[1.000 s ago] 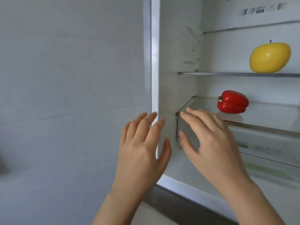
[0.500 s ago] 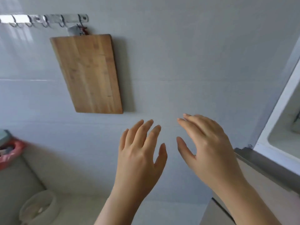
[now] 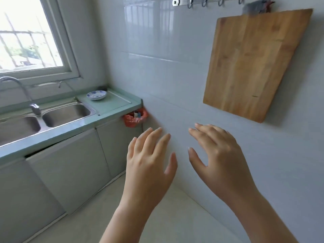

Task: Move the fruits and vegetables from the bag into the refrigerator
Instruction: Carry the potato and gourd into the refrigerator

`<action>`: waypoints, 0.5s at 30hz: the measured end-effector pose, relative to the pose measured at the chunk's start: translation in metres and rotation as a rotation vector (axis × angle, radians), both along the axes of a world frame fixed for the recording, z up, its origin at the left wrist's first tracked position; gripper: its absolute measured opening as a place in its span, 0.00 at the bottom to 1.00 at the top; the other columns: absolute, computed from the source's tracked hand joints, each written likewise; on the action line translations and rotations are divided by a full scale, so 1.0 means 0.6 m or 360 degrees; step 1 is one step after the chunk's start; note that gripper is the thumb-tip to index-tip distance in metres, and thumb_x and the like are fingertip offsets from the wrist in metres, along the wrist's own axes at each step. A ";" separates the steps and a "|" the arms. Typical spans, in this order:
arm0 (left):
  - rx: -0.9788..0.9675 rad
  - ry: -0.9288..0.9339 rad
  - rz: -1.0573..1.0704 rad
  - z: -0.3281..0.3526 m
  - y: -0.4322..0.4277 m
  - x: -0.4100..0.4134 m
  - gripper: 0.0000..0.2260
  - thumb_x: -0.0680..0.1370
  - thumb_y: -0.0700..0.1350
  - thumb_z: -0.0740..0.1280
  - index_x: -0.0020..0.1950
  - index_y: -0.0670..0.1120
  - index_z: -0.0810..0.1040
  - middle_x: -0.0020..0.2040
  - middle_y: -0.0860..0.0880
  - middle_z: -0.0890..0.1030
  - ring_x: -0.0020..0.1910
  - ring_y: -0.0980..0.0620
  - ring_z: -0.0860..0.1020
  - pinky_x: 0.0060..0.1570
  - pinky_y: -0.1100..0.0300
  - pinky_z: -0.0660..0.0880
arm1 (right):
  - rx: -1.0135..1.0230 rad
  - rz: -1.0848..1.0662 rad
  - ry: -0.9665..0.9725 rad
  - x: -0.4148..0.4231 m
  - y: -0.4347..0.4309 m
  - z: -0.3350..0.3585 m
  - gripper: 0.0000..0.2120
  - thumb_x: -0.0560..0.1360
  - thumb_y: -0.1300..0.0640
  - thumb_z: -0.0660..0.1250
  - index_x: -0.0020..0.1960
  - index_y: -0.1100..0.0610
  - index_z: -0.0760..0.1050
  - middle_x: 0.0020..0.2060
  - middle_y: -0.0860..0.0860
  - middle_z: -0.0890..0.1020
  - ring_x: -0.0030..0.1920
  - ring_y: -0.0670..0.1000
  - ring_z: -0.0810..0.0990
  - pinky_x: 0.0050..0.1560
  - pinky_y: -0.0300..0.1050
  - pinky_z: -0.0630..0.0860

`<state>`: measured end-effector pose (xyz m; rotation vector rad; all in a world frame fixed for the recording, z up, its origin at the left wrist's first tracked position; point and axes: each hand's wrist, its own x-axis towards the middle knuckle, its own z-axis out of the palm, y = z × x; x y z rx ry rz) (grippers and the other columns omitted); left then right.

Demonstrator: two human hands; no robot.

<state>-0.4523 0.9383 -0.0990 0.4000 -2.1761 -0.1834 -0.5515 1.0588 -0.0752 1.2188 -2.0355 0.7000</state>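
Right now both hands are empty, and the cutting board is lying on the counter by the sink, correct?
No. In the head view the cutting board hangs on the wall below the hook rail, not on the counter. The left hand and right hand are empty.

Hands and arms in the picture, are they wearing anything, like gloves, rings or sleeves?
No. The left hand and the right hand are both bare: no gloves, no rings, no watch or bracelet at the wrists. The fingernails look plain, with no coloured polish. The forearms are bare too, and no sleeve shows anywhere in view.
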 end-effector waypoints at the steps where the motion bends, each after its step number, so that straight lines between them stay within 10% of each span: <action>1: -0.0001 -0.0016 0.0074 -0.003 -0.026 0.006 0.17 0.74 0.50 0.60 0.57 0.43 0.77 0.58 0.45 0.79 0.61 0.44 0.73 0.60 0.44 0.69 | 0.0004 0.0071 -0.0010 -0.003 -0.034 -0.004 0.19 0.72 0.51 0.58 0.56 0.60 0.77 0.54 0.56 0.81 0.55 0.59 0.78 0.54 0.58 0.74; 15: -0.0031 -0.0120 0.0904 0.022 -0.360 0.103 0.17 0.73 0.50 0.60 0.56 0.44 0.78 0.58 0.45 0.79 0.60 0.44 0.74 0.60 0.48 0.65 | 0.0079 0.0892 -0.0158 0.020 -0.478 0.001 0.21 0.72 0.49 0.58 0.58 0.58 0.77 0.55 0.54 0.80 0.57 0.58 0.77 0.56 0.60 0.73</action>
